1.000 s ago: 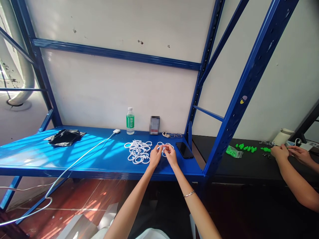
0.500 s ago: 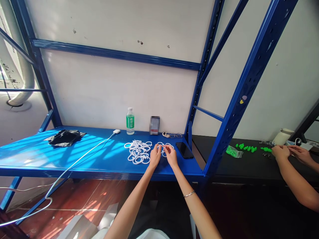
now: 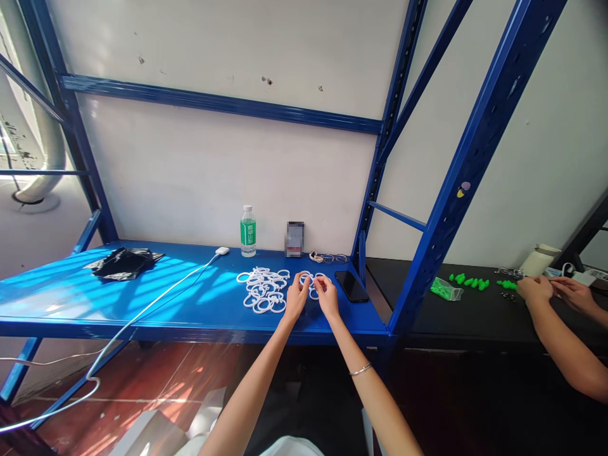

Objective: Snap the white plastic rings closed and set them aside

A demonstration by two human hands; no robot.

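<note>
My left hand (image 3: 296, 295) and my right hand (image 3: 327, 295) meet over the blue shelf (image 3: 180, 304), both pinched on a white plastic ring (image 3: 311, 284) between them. A pile of several white rings (image 3: 264, 288) lies just left of my left hand. A few more white rings lie under and behind my fingers. A black phone (image 3: 351, 285) rests flat just right of my right hand. A thin bracelet sits on my right wrist.
A green-labelled water bottle (image 3: 247, 231), a small blurred box (image 3: 295, 239) and glasses (image 3: 327, 257) stand by the wall. A white cable (image 3: 156, 297) runs off the shelf's front. A black bag (image 3: 123, 261) lies far left. Another person's hands (image 3: 553, 290) work by green parts (image 3: 468, 282).
My two hands have stayed in place on the ring, with only small finger movements. The other person's hands shifted slightly.
</note>
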